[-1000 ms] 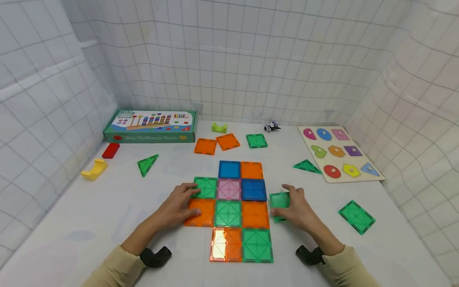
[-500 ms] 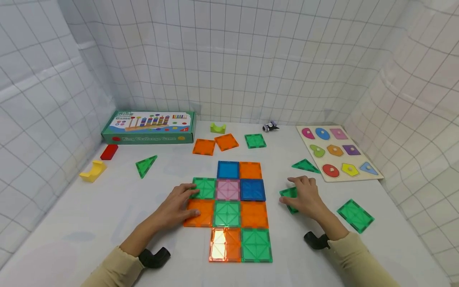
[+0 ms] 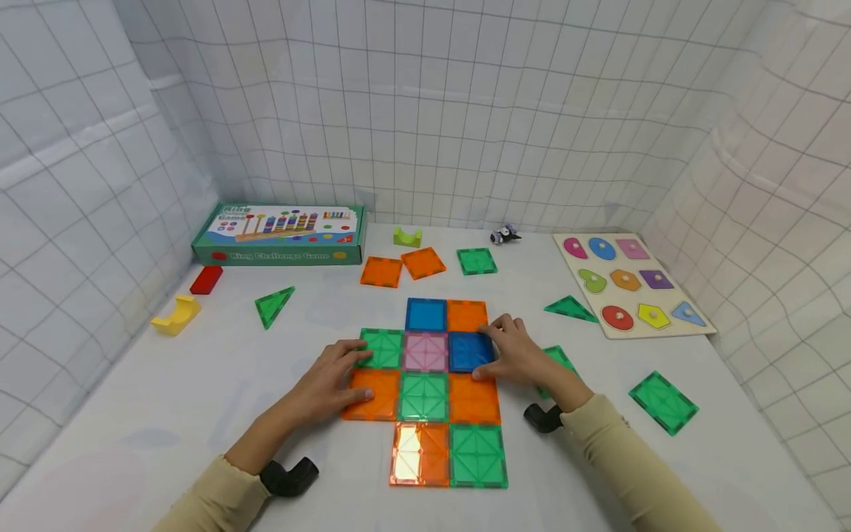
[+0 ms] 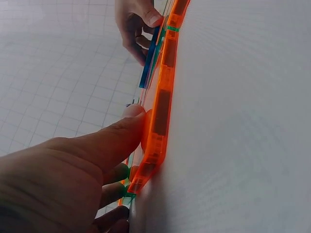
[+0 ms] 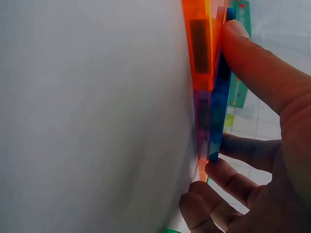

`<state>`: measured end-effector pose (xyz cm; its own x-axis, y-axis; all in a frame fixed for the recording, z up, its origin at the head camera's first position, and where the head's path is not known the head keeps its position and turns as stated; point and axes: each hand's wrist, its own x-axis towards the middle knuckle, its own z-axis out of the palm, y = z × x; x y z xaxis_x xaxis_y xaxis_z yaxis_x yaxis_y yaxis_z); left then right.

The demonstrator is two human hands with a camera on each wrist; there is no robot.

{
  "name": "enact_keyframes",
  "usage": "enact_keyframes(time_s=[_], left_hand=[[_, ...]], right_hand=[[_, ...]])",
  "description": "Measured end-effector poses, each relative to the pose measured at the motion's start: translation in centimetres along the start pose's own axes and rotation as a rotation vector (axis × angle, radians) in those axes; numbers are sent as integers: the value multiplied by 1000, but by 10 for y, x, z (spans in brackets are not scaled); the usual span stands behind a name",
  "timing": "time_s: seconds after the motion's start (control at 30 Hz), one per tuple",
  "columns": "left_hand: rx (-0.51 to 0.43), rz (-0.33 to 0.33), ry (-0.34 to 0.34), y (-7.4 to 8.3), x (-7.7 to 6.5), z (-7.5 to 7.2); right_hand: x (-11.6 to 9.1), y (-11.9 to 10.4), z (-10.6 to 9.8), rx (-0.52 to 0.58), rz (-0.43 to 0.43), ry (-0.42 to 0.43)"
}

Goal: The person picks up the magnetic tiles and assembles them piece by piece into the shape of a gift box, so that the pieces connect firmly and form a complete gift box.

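Observation:
My right hand (image 3: 517,356) pinches a dark blue square magnetic tile (image 3: 467,350) by its near and far edges. In the right wrist view that blue tile (image 5: 219,116) sits on top of a purple tile (image 5: 202,121). My left hand (image 3: 330,386) rests at the left side of the tile layout, its thumb on an orange square tile (image 3: 384,406) and its fingertips on a green square tile (image 3: 384,350). Beside my right forearm lies another green tile (image 3: 557,356), partly covered by the wrist. A pink tile (image 3: 426,352) adjoins the blue one.
Behind the layout lie two loose orange tiles (image 3: 381,272) and a green one (image 3: 476,261). A ring game box (image 3: 279,236) stands back left, a shape puzzle board (image 3: 634,284) back right. Green triangles (image 3: 570,309) flank the layout; a green rectangular tile (image 3: 663,403) lies right.
My right hand carried the green tile rightward away from the layout and let it go. It then came back left and took hold of the blue tile. My left hand stayed put.

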<state>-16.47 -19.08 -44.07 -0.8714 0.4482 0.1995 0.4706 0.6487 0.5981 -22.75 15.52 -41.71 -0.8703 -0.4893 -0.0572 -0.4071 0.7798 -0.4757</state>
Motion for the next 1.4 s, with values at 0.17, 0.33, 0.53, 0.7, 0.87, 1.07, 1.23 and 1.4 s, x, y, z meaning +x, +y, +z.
enact_keyframes(time_s=[0.17,0.33,0.53,0.7,0.87,1.07,1.23,1.4], left_hand=[[1,-9,-4,1,0,0],[-1,-6,-6,1,0,0],[-4,4,-1,-1,0,0],[-3,9,-3,-1,0,1],[-18,20,2,-1,0,1],[-15,21,0,-1,0,1],[-13,20,-1,0,1,0],[-16,16,-5,0,1,-1]], right_hand=[[6,2,-4,36,-9,-46],[10,0,-7,43,-10,-83],[13,-2,-8,91,18,-91],[10,2,-5,95,24,-60],[10,3,-5,48,-44,-15],[14,3,-8,175,49,-79],[17,5,-11,162,21,-18],[19,5,-13,132,-31,-7]])
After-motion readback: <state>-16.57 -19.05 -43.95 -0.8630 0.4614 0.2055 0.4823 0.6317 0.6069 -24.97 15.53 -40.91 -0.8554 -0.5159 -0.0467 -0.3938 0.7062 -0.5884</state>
